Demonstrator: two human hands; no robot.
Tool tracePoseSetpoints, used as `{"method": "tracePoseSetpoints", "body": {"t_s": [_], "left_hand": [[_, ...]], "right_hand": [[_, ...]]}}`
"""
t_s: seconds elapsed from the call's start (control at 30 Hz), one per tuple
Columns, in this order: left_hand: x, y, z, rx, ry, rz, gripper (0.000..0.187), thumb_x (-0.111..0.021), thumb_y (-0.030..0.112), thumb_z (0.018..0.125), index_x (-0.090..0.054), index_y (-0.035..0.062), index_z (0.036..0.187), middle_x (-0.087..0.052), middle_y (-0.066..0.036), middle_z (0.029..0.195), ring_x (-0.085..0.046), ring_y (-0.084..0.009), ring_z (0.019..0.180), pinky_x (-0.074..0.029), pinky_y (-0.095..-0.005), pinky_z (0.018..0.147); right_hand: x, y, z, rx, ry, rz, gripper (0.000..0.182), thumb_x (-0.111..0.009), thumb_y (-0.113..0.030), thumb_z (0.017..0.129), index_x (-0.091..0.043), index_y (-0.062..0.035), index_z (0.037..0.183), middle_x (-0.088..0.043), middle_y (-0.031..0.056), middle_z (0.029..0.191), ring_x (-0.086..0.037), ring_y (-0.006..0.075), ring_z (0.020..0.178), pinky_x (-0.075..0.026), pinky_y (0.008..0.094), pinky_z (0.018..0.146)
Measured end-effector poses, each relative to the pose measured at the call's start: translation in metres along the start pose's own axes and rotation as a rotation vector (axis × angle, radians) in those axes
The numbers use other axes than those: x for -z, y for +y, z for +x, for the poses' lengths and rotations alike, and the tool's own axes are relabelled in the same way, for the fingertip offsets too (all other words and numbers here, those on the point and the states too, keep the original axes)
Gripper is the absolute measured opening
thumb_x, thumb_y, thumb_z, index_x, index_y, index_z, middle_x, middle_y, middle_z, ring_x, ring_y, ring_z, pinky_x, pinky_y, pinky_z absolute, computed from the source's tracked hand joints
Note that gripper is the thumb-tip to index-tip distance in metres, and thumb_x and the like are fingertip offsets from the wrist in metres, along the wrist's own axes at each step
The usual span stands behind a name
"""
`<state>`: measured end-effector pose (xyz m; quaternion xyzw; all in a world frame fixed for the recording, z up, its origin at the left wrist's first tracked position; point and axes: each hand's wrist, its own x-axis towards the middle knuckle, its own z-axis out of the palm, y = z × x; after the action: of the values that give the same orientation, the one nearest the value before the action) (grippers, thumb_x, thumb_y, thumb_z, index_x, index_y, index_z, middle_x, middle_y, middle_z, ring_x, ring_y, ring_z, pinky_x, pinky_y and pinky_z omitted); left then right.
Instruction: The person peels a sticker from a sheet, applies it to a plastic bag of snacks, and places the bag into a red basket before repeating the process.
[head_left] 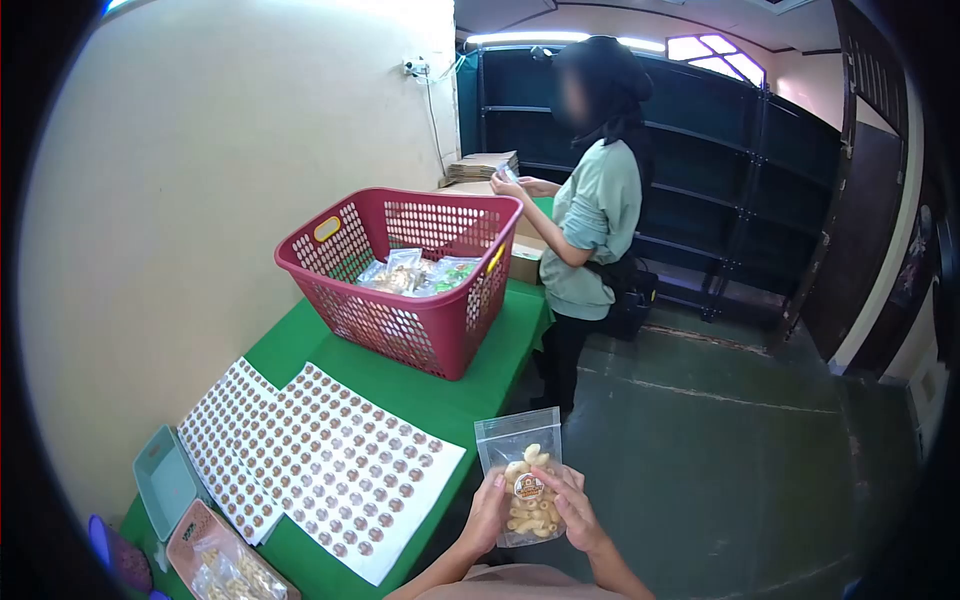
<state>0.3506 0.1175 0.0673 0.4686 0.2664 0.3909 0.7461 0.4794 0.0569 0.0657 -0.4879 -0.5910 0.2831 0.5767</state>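
Note:
A clear zip bag of pale, ring-shaped snacks is held upright in front of my body, just off the table's edge. My left hand grips the bag's left side, thumb on the front. On the right side, my right hand is closed on the bag, its fingertips at a round sticker on the front. To the left, sheets of round stickers lie overlapping on the green table.
A maroon basket with filled bags stands on the table. At lower left are a teal tray and a pink basket holding snack bags. Beyond the table's right side stands a person holding a small packet. Dark shelves line the back.

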Motion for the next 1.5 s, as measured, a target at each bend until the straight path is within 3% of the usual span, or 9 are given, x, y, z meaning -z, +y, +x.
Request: {"method": "tracePoseSetpoints", "body": {"t_s": [0.3,0.47,0.83,0.9,1.13,1.23,1.33,1.43,1.5], "left_hand": [[0.052,0.009,0.044,-0.080,0.111,-0.032,0.036,-0.030,0.029,0.091,-0.045,0.0009,0.109,-0.049,-0.010,0.105,-0.044,-0.0164,0.100,-0.033,-0.0282,0.088],[0.074,0.013,0.050,-0.172,0.382,-0.033,0.038,-0.032,0.029,0.090,-0.045,-0.0004,0.111,-0.049,-0.011,0.108,-0.046,-0.0182,0.100,-0.033,-0.0310,0.089],[0.106,0.038,0.075,-0.477,0.724,-0.244,0.039,-0.033,0.024,0.090,-0.040,-0.0031,0.118,-0.046,-0.013,0.115,-0.044,-0.0193,0.105,-0.032,-0.0312,0.092],[0.104,0.043,0.092,-0.495,0.823,-0.096,0.047,-0.027,0.033,0.089,-0.034,-0.0005,0.121,-0.044,-0.015,0.118,-0.043,-0.0252,0.109,-0.033,-0.0367,0.094],[0.062,0.109,0.151,-0.725,0.610,0.004,0.056,-0.025,0.042,0.086,-0.029,0.0033,0.126,-0.042,-0.016,0.119,-0.046,-0.0273,0.106,-0.038,-0.0399,0.089],[0.057,0.138,0.186,-0.827,0.602,0.115,0.056,-0.026,0.044,0.087,-0.028,0.0044,0.126,-0.042,-0.016,0.119,-0.045,-0.0267,0.106,-0.039,-0.0396,0.088],[0.056,0.165,0.223,-0.907,0.744,0.262,0.053,-0.027,0.043,0.088,-0.029,0.0059,0.126,-0.042,-0.016,0.119,-0.045,-0.0260,0.106,-0.039,-0.0383,0.089],[0.053,0.173,0.248,-0.927,0.768,0.158,0.049,-0.026,0.040,0.089,-0.030,0.0066,0.124,-0.041,-0.015,0.120,-0.045,-0.0255,0.107,-0.039,-0.0377,0.090],[0.051,0.174,0.260,-0.931,0.779,0.106,0.046,-0.024,0.038,0.090,-0.031,0.0059,0.122,-0.041,-0.015,0.120,-0.044,-0.0253,0.108,-0.039,-0.0373,0.090]], "right_hand": [[-0.025,0.025,0.065,0.047,-0.156,0.017,0.045,-0.028,-0.040,0.088,-0.059,-0.0132,0.107,-0.037,0.0155,0.125,-0.026,0.0249,0.112,-0.011,0.0365,0.097],[-0.048,0.028,0.102,0.095,-0.202,0.097,0.045,-0.029,-0.039,0.088,-0.057,-0.0131,0.110,-0.038,0.0154,0.125,-0.028,0.0260,0.111,-0.012,0.0357,0.096],[-0.081,0.035,0.208,0.203,-0.798,0.323,0.041,-0.036,-0.035,0.088,-0.043,-0.0172,0.124,-0.034,0.0184,0.124,-0.029,0.0315,0.116,-0.019,0.0424,0.099],[-0.077,0.032,0.235,0.249,-0.866,0.319,0.041,-0.037,-0.034,0.088,-0.040,-0.0185,0.126,-0.035,0.0192,0.123,-0.030,0.0331,0.115,-0.021,0.0419,0.098],[-0.042,0.018,0.345,0.756,-1.171,0.177,0.045,-0.043,-0.030,0.085,-0.036,-0.0176,0.128,-0.035,0.0223,0.118,-0.036,0.0347,0.109,-0.027,0.0435,0.094],[-0.025,-0.006,0.395,0.887,-1.142,0.124,0.050,-0.043,-0.032,0.085,-0.031,-0.0165,0.130,-0.036,0.0234,0.115,-0.037,0.0364,0.107,-0.029,0.0443,0.093],[-0.021,-0.009,0.444,0.860,-1.172,0.132,0.053,-0.043,-0.035,0.085,-0.026,-0.0163,0.132,-0.036,0.0220,0.117,-0.039,0.0353,0.105,-0.030,0.0417,0.092],[-0.018,-0.010,0.482,0.780,-1.269,0.204,0.049,-0.040,-0.036,0.086,-0.030,-0.0174,0.131,-0.037,0.0189,0.116,-0.041,0.0316,0.103,-0.032,0.0379,0.092],[-0.020,-0.004,0.510,0.760,-1.638,0.019,0.044,-0.038,-0.036,0.088,-0.037,-0.0192,0.128,-0.038,0.0172,0.112,-0.040,0.0298,0.104,-0.030,0.0372,0.092]]}}
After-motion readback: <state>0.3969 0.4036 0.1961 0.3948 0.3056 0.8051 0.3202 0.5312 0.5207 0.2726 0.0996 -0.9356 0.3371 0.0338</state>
